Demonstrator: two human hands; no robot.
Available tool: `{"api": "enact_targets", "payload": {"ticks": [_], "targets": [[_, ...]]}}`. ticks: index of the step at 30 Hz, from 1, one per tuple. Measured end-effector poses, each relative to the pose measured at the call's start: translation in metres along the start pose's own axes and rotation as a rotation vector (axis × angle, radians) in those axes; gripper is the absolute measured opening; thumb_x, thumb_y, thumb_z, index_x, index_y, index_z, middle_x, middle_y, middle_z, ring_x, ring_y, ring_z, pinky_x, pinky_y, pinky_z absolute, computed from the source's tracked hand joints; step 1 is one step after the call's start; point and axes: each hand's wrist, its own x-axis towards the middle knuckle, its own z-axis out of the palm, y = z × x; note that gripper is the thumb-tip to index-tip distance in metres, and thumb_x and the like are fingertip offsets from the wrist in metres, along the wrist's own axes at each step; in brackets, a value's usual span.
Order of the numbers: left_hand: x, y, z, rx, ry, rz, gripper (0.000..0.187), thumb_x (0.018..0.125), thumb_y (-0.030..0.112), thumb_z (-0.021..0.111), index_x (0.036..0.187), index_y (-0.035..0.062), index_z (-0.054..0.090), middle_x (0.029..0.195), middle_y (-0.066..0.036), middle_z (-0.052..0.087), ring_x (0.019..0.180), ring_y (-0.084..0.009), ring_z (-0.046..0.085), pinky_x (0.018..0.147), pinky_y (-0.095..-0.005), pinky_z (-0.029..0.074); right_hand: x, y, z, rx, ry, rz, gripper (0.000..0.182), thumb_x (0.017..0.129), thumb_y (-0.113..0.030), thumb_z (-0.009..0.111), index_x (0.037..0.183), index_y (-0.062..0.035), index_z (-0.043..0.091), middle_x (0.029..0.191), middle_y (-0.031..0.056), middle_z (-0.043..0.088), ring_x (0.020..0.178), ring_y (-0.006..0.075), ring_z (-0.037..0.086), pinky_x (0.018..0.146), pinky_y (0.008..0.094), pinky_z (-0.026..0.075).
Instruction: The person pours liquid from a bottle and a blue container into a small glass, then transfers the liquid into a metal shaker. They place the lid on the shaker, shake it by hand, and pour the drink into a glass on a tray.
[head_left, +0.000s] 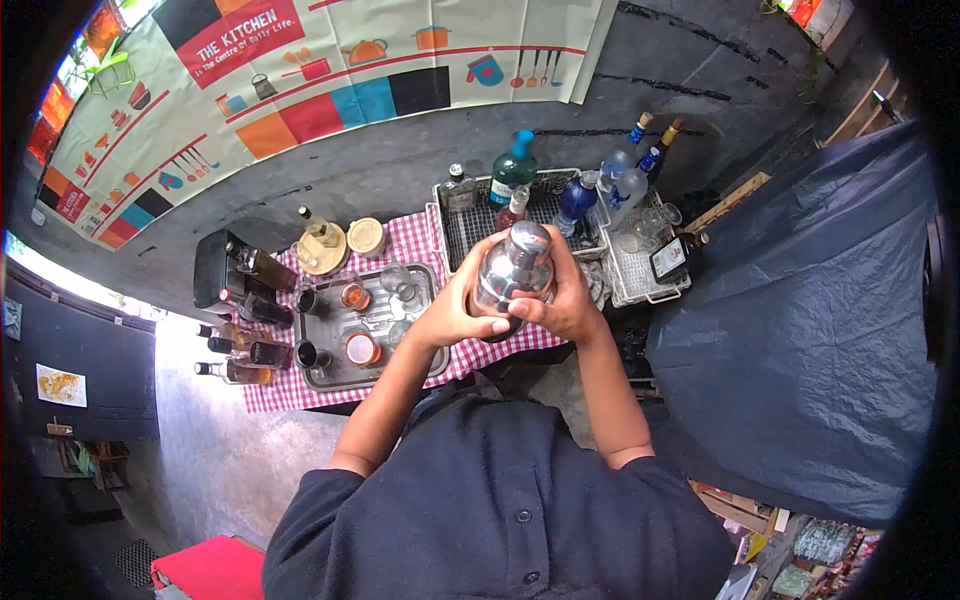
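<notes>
A shiny metal cocktail shaker (513, 274) is held up in front of my chest, its domed cap on top. My left hand (456, 304) wraps its left side, thumb across the front. On the other side, my right hand (569, 297) grips it with the thumb also laid over the front. Below and left of the shaker lies a grey tray (322, 375) with several glasses, among them a glass of pink drink (362, 348) and a glass with reddish liquid (355, 295). Just behind the shaker a small pink bottle (513, 208) is partly hidden.
A wire basket (437, 222) holds a green bottle (513, 172) and a blue bottle (577, 203). Another basket (650, 297) with bottles and glasses stands to its right. Several bottles line the left end of the checkered tablecloth (265, 400). A dark sheet (800, 330) hangs at right.
</notes>
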Motion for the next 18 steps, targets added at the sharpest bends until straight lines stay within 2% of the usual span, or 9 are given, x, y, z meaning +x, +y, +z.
{"api": "enact_targets", "payload": {"ticks": [6,9,10,13,14,17,18], "targets": [[0.024,-0.014,0.019,-0.009,-0.068,-0.031,0.121,0.062,0.033,0.088,0.156,-0.0013,0.019,0.154,-0.014,0.033,0.146,-0.0241,0.030,0.120,-0.0373,0.020,-0.010,-0.015,-0.033,-0.047,0.007,-0.037,0.083,0.072,-0.038,0.086,0.135,-0.0038,0.044,0.121,0.0100,0.056,0.115,0.0212,0.055,0.100,0.0363,0.044],[0.041,-0.028,0.033,0.004,-0.102,-0.044,0.129,0.058,0.038,0.090,0.156,-0.0022,0.017,0.149,-0.015,0.041,0.139,-0.0268,0.043,0.117,-0.0392,0.029,-0.024,-0.014,-0.052,-0.023,0.034,-0.070,0.085,0.072,-0.038,0.086,0.136,-0.0037,0.044,0.122,0.0101,0.056,0.114,0.0212,0.055,0.100,0.0363,0.044],[0.046,-0.034,0.038,-0.012,-0.136,-0.057,0.126,0.058,0.038,0.089,0.155,-0.0021,0.019,0.148,-0.015,0.043,0.137,-0.0266,0.044,0.116,-0.0392,0.029,-0.028,-0.012,-0.060,-0.066,0.037,-0.111,0.084,0.072,-0.038,0.086,0.137,-0.0036,0.044,0.123,0.0110,0.056,0.115,0.0212,0.055,0.100,0.0362,0.044],[0.063,-0.046,0.054,0.008,-0.273,-0.054,0.117,0.062,0.033,0.087,0.153,-0.0021,0.023,0.150,-0.014,0.037,0.143,-0.0243,0.033,0.119,-0.0377,0.021,-0.053,-0.012,-0.077,-0.048,0.139,-0.110,0.084,0.072,-0.038,0.085,0.137,-0.0038,0.043,0.126,0.0126,0.055,0.118,0.0219,0.054,0.100,0.0370,0.044],[0.069,-0.053,0.058,0.069,-0.295,-0.015,0.113,0.062,0.031,0.087,0.152,-0.0014,0.026,0.149,-0.014,0.039,0.142,-0.0251,0.034,0.118,-0.0381,0.023,-0.060,-0.013,-0.089,-0.152,0.131,-0.125,0.089,0.072,-0.039,0.085,0.140,-0.0039,0.040,0.131,0.0140,0.053,0.121,0.0244,0.053,0.104,0.0382,0.042],[0.084,-0.056,0.086,0.168,-0.351,0.030,0.112,0.063,0.029,0.087,0.152,-0.0005,0.026,0.149,-0.016,0.039,0.143,-0.0262,0.035,0.118,-0.0386,0.024,-0.088,-0.038,-0.097,-0.048,0.267,-0.063,0.094,0.072,-0.041,0.086,0.143,-0.0038,0.036,0.136,0.0153,0.050,0.126,0.0271,0.051,0.108,0.0396,0.040],[0.085,-0.058,0.096,0.206,-0.336,0.060,0.110,0.064,0.026,0.086,0.152,0.0005,0.026,0.148,-0.017,0.040,0.142,-0.0271,0.036,0.118,-0.0393,0.026,-0.096,-0.043,-0.101,-0.106,0.297,-0.093,0.096,0.072,-0.042,0.086,0.144,-0.0038,0.034,0.139,0.0164,0.048,0.129,0.0277,0.049,0.110,0.0400,0.039]]}}
